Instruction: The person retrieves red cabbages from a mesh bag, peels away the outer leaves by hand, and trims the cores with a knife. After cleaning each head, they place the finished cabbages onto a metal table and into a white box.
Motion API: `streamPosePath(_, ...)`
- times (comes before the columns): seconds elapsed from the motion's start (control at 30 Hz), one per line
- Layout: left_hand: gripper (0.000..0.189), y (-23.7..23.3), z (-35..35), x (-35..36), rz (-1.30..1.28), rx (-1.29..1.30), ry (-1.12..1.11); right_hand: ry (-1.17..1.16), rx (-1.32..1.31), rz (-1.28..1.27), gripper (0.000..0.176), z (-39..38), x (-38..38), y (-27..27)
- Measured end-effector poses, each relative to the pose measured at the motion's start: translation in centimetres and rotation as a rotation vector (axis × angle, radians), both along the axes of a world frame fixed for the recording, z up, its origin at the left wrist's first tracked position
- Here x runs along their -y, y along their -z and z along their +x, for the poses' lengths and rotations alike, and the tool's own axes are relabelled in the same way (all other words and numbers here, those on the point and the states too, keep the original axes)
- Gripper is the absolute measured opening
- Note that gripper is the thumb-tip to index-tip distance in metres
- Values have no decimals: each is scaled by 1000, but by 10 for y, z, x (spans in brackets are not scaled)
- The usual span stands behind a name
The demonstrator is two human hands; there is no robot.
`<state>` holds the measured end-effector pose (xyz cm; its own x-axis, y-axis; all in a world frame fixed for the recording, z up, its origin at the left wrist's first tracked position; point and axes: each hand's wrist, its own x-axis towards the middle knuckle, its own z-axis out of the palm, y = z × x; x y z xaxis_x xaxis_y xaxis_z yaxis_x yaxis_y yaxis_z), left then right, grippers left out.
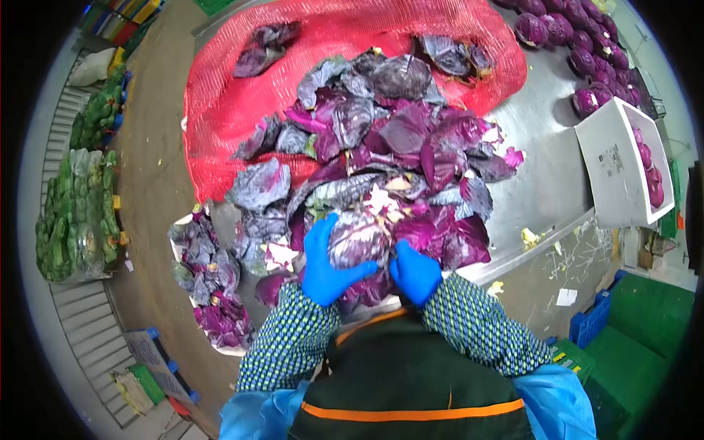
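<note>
Both hands wear blue gloves near the table's front edge. My left hand [327, 265] has its fingers spread around the left side of a red cabbage head [358, 240], the thumb along its near side. On the cabbage's right, my right hand [415, 273] is closed, its fingers curled; what it holds, if anything, is hidden. Loose purple cabbage leaves [405, 128] lie in a heap beyond the hands, partly over a red mesh bag [220, 95]. Pale cut pieces [381, 202] lie just past the cabbage.
Several cabbage heads [579, 37] sit at the back right of the metal table [539, 176]. A white box [616, 165] with cabbages stands at the right edge. A container of leaves [213, 275] is at left. Green crates [645, 330] stand at lower right.
</note>
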<state>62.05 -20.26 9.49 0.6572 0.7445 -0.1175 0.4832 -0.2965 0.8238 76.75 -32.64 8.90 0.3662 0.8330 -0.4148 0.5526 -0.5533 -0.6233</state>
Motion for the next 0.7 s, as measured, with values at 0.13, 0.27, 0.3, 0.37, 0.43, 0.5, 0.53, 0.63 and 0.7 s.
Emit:
streamPosePath(0.13, 102, 5, -8, -10, -44, 48, 14, -15, 70, -67, 20, 20, 10, 69)
streamPosePath(0.27, 98, -1, -29, -17, -688, 522, 39, 374, -368, 264, 34, 11, 21, -2)
streamPosePath(0.3, 99, -6, -33, -13, -714, 624, 125, 598, -666, 372, 42, 10, 22, -25)
streamPosePath(0.37, 91, -31, -29, -22, -683, 616, 342, 489, -658, 457, 55, 17, 6, -73)
streamPosePath(0.43, 78, -45, -25, -24, -629, 373, 265, 217, -560, 350, 56, 19, 2, -49)
streamPosePath(0.5, 59, -20, -17, -4, -127, 118, 344, 146, -419, 275, 58, 12, 16, -9)
streamPosePath(0.53, 59, -22, -17, -7, -217, 115, 288, 231, -535, 339, 61, 4, 14, -14)
streamPosePath(0.63, 61, -33, -19, -4, -181, -45, 326, 53, -159, 493, 64, -5, 17, -28)
streamPosePath(0.7, 66, -25, -16, -6, 99, -54, 350, 23, -197, 444, 66, -9, 16, -24)
